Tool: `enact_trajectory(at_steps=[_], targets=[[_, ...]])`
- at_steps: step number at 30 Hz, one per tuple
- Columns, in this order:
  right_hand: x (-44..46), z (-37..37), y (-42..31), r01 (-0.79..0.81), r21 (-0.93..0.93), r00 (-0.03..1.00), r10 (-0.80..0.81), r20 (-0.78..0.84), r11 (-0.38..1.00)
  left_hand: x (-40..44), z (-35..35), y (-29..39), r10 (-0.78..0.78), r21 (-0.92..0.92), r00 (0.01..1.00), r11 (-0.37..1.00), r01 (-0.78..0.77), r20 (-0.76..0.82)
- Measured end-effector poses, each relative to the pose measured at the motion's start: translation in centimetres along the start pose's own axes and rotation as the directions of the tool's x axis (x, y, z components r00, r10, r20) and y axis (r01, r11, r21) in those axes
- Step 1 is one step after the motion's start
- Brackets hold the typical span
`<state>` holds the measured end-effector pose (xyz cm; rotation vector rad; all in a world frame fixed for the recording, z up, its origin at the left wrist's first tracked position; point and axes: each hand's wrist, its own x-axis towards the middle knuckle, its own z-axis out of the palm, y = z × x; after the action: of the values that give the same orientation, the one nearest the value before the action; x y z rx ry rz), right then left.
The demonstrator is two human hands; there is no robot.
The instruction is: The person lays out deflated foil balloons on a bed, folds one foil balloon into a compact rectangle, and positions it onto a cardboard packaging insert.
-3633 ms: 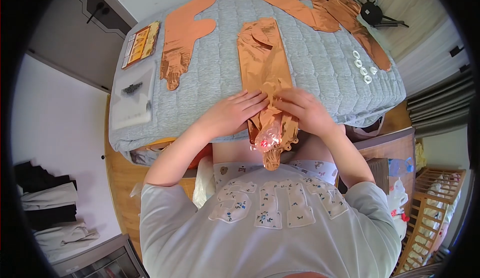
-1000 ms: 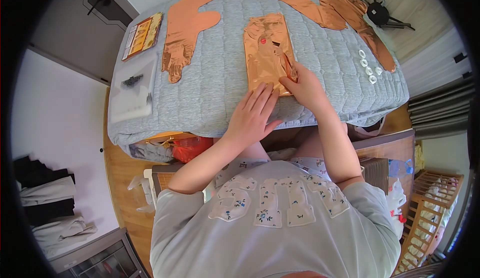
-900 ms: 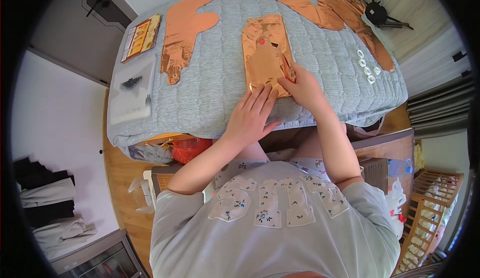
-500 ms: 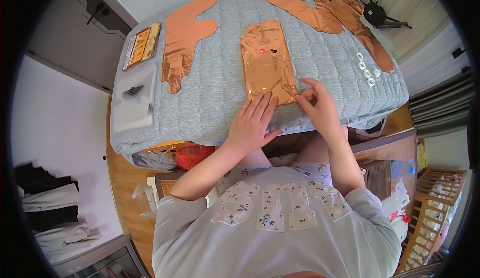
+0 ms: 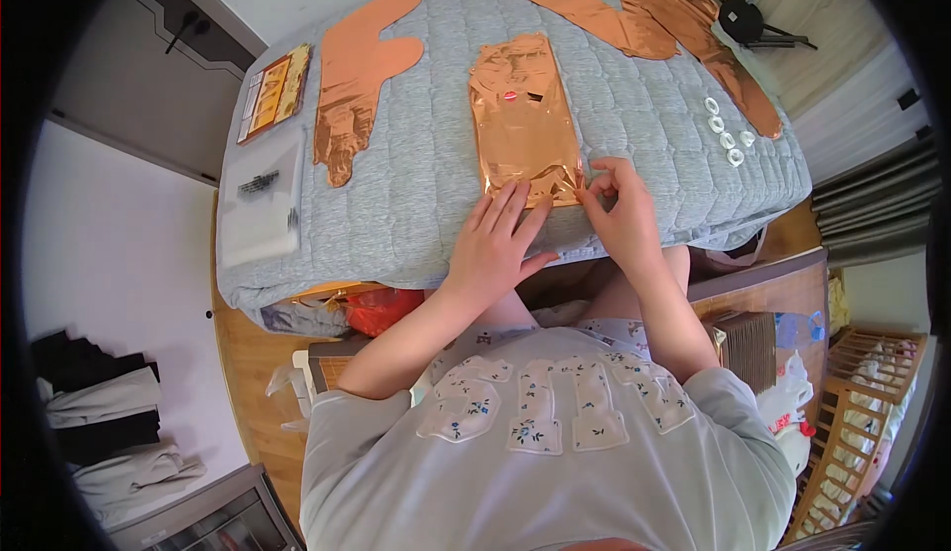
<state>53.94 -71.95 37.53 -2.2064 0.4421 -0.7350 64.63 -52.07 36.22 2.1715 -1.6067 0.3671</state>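
A copper-coloured foil balloon (image 5: 525, 140), folded into a flat rectangle, lies on the quilted grey bed cover (image 5: 436, 155). It bears a small red mark and a dark patch in its upper half. My left hand (image 5: 495, 249) rests palm down at its near edge, fingers spread and flat on the foil. At the near right corner, my right hand (image 5: 624, 216) pinches the foil between thumb and curled fingers. Creases show along the near edge between both hands.
Flat copper foil balloons lie to the left (image 5: 362, 85) and far right (image 5: 634, 16). White tape rolls (image 5: 728, 140) sit at right, near a black router (image 5: 741, 21). A printed packet (image 5: 274, 93) and a clear plastic bag (image 5: 260, 204) are at left.
My right thumb and fingers have closed in on the foil's near right corner. The left hand stays nearly in place, and the view has shifted slightly.
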Motion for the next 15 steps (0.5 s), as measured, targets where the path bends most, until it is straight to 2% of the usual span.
enact_trajectory(at_steps=[3,6,10,15], targets=[[-0.11,-0.07,0.06,-0.085,0.083,0.996,0.084,0.024,0.993,0.11,-0.18,0.07,-0.002,-0.001,1.000,1.000,0.002,0.004],[-0.11,-0.38,0.15,-0.044,0.120,0.999,0.040,0.034,0.992,0.28,-0.44,0.11,0.001,-0.010,1.000,1.000,-0.001,0.004],[-0.03,-0.72,-0.25,-0.047,0.122,0.997,0.040,0.063,0.991,0.24,-0.32,0.19,-0.002,-0.007,1.000,1.000,0.002,-0.004],[0.25,-0.04,-0.06,-0.029,0.032,0.999,0.028,0.028,0.999,0.21,-0.12,0.19,-0.003,-0.002,1.000,1.000,0.003,-0.008]])
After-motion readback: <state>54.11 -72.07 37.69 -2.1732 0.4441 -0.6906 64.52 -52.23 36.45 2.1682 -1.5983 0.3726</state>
